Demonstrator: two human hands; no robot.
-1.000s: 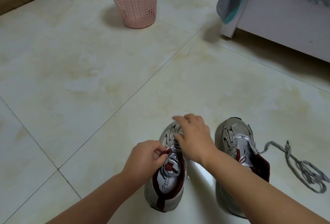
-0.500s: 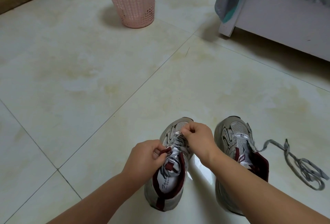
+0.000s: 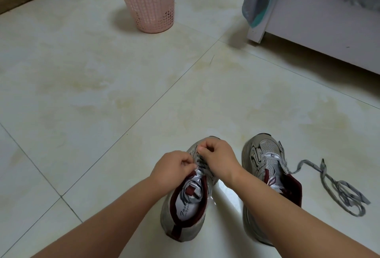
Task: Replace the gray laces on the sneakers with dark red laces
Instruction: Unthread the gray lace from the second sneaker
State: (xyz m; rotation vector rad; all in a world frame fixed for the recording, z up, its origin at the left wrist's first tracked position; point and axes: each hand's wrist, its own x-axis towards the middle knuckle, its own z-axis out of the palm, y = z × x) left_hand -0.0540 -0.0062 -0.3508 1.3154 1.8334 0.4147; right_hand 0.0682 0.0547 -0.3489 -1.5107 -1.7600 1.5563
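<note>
A: Hands are doing what?
B: Left hand is pinching the gray lace on the left sneaker; right hand is pinching it nearer the toe, probably unthreading it.
A: Further right?
B: The right sneaker is lying unlaced, its removed lace beside it on the floor.

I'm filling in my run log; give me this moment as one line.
stage: unlacing left sneaker | left hand: pinching its gray lace | right hand: pinching lace | right sneaker: unlaced, pulled lace on floor
</note>
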